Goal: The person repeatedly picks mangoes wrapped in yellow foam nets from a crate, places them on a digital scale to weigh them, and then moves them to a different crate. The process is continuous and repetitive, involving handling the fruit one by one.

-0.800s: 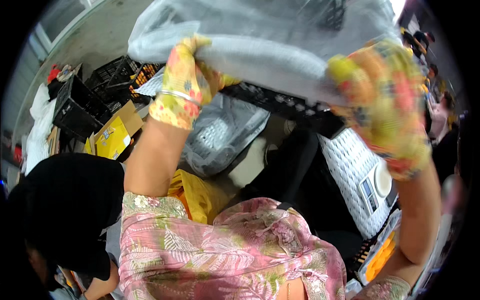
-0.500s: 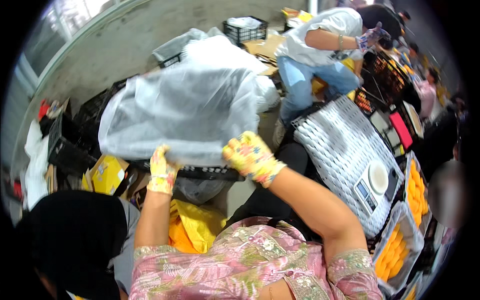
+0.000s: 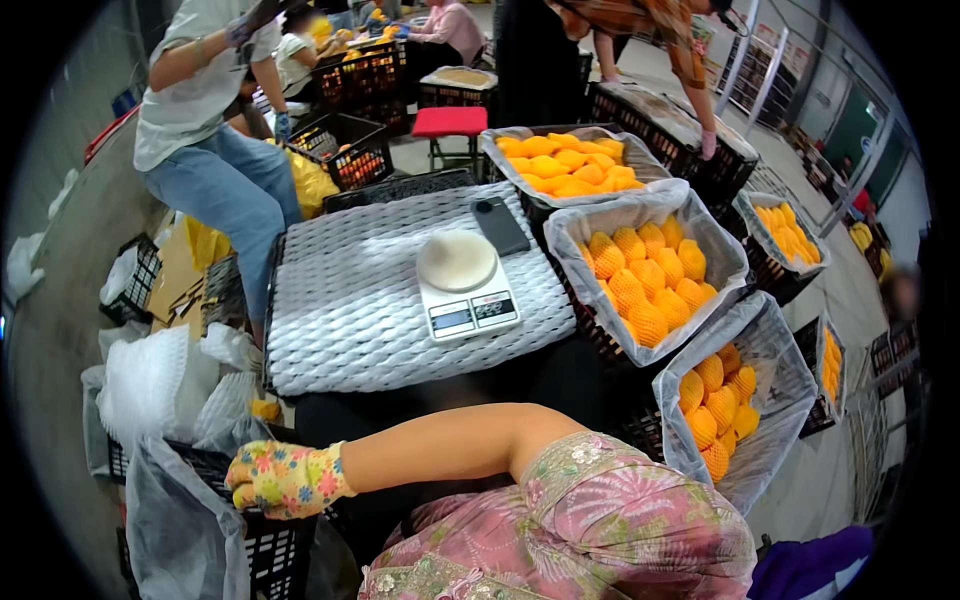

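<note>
Item one: a black lattice-walled plastic crate (image 3: 272,548) with a translucent grey-white film liner (image 3: 185,525) draped over its rim, standing to the lower left of the scale. Judged stiff and light in the frame; liner judged thin, slippery, easily torn. Best hold: the rigid rim, film trapped beneath.

Item two: the right hand (image 3: 287,480) in a yellow flowered glove, at that rim, its fingers curled and apparently closed on the lined edge; the exact pinch could not be made out. The left hand was out of view.

Item three: bundled white foam netting (image 3: 150,385), left of the scale, just beyond the crate.

Item four: a white scale with round pan (image 3: 470,285), on a tabletop (image 3: 340,320) covered in white woven-look foam. A dark flat phone (image 3: 500,225) lay just behind it.

Item five: orange-yellow fruits in netting (image 3: 650,275), in a film-lined crate (image 3: 735,285) right of the scale.

Markings: a small printed panel on the scale's front; no label was discernible on the crate's visible wall.
</note>
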Available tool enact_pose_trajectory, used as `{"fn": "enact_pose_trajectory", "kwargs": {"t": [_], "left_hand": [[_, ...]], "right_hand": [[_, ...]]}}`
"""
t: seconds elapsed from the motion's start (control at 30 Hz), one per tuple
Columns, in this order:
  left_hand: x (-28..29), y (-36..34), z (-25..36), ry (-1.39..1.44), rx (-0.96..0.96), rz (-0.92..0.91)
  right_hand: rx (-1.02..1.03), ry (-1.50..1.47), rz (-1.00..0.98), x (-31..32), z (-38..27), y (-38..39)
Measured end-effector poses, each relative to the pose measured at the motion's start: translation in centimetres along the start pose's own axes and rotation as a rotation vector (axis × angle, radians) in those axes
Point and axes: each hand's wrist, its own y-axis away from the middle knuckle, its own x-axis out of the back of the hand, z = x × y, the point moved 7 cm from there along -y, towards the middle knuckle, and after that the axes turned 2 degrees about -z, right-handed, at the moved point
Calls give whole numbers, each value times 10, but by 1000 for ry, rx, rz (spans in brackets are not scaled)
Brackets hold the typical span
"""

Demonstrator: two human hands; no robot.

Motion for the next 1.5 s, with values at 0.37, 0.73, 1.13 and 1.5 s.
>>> {"fn": "enact_pose_trajectory", "kwargs": {"t": [0.37, 0.73, 1.13, 1.5], "left_hand": [[-73, -47, -20, 33, 268, -1], [-153, 85, 10, 564, 433, 125], [-321, 195, 58, 442, 173, -548], [-479, 237, 77, 242, -188, -1039]], "right_hand": [[-74, -253, 819, 196, -93, 73], [173, -798, 737, 236, -164, 88], [188, -757, 618, 228, -159, 69], [-541, 180, 744, 224, -87, 167]]}}
